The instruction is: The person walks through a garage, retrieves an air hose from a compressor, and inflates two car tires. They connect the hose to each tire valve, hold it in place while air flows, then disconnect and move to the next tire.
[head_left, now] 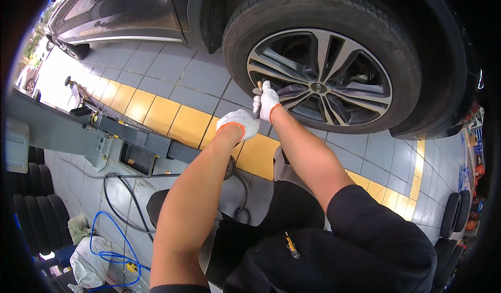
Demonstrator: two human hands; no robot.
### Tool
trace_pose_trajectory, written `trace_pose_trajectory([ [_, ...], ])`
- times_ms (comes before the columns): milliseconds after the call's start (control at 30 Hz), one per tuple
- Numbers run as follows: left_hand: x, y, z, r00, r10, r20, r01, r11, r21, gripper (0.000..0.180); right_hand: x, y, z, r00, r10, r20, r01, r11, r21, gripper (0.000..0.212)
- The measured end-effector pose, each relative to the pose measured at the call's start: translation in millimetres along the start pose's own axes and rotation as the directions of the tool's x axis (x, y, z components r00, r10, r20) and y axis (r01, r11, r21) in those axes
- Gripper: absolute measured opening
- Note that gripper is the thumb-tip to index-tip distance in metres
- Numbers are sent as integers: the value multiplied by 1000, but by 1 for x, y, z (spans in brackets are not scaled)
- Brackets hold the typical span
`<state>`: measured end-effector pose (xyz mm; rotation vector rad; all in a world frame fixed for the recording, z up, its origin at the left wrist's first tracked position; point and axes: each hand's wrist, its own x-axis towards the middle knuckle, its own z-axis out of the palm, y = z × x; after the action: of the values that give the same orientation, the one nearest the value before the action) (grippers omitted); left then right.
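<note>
Right hand [268,101]: in a white glove with an orange cuff, its grip closed on a slim tool [259,85] beside the wheel
Left hand [240,123]: gloved alike, fingers curled, just below and left of the right hand; whether its grip is around the tool's lower part or only against it, I cannot tell
Slim tool: copper-coloured at the upper end, in front of the wheel's lower left edge; contact with the rim is unclear
Wheel [319,88]: silver and black spokes inside a black tire [399,50], mounted on a dark car [120,8]
Floor [201,76]: grey tiles crossed by a strip of yellow ones
Left side: a grey lift arm [138,136], a black cable [112,188], a blue hose [107,254], a white bag [90,261] and stacked tires [39,222]
Right side: more tires [453,214] near the far edge
Shirt [344,256]: black, bearing a small yellow-and-black item [292,246]
</note>
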<state>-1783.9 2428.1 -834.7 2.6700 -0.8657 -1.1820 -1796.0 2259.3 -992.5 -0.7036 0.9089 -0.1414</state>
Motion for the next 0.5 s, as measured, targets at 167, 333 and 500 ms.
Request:
trace_pose_trajectory([
  [167, -15, -12, -10, 999, 3, -47, -2, 1000, 12, 62, 42, 19, -21, 980, -106, -169, 108, 994, 3, 38],
  [333, -26, -21, -20, 998, -38, -42, 38, 999, 3, 61, 61, 22, -20, 978, -142, -150, 155, 985, 79, 40],
  [500, -38, -23, -31, 998, -38, -40, 39, 999, 25, 61, 80, 26, -26, 992, -49, -120, 71, 980, 188, 41],
])
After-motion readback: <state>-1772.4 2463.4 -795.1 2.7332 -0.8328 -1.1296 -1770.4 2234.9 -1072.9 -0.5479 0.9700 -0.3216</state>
